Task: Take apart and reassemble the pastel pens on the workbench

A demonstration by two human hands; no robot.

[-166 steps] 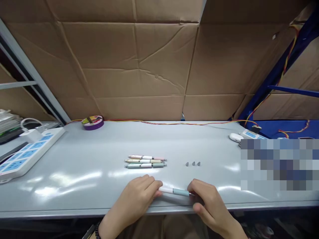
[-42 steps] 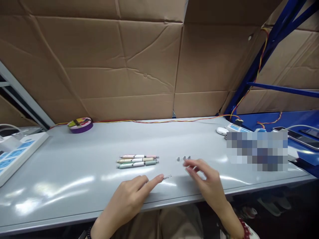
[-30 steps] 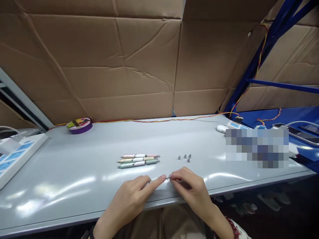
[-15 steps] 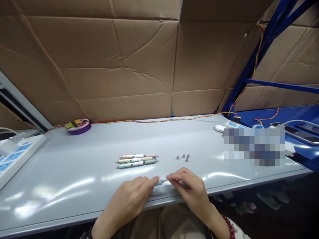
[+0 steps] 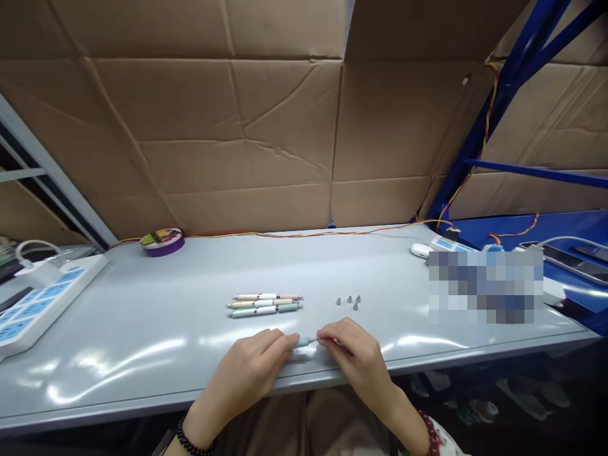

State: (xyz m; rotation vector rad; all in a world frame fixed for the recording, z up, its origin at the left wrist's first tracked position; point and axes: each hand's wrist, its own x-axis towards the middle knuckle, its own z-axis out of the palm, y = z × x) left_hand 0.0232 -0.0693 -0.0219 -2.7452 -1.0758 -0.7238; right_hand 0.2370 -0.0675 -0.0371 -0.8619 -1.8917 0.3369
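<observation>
My left hand (image 5: 251, 364) is closed around a light blue pen (image 5: 302, 342) just above the table's front edge, its narrow end pointing right. A thin metallic piece sticks out of that end, and the fingertips of my right hand (image 5: 358, 354) pinch it; its far tip is hidden by the fingers. Beyond my left hand lie three pens side by side: a pink-and-white one (image 5: 266, 297), a yellow-and-white one (image 5: 261, 304) and a green-and-white one (image 5: 263, 311). Several small silver cone-shaped tips (image 5: 355, 306) stand on the table beyond my right hand.
A purple roll of tape (image 5: 164, 247) lies at the back left. White power strips stand at the left (image 5: 57, 297) and right (image 5: 444, 243). Red and yellow wires (image 5: 285, 235) run along the cardboard wall (image 5: 285, 114). A blue metal frame (image 5: 494, 114) rises at right.
The view has tilted and shifted slightly. Both hands stay together at the blue pen, and the thin piece between pen and right fingertips looks straighter. The lying pens and silver tips have not moved.
</observation>
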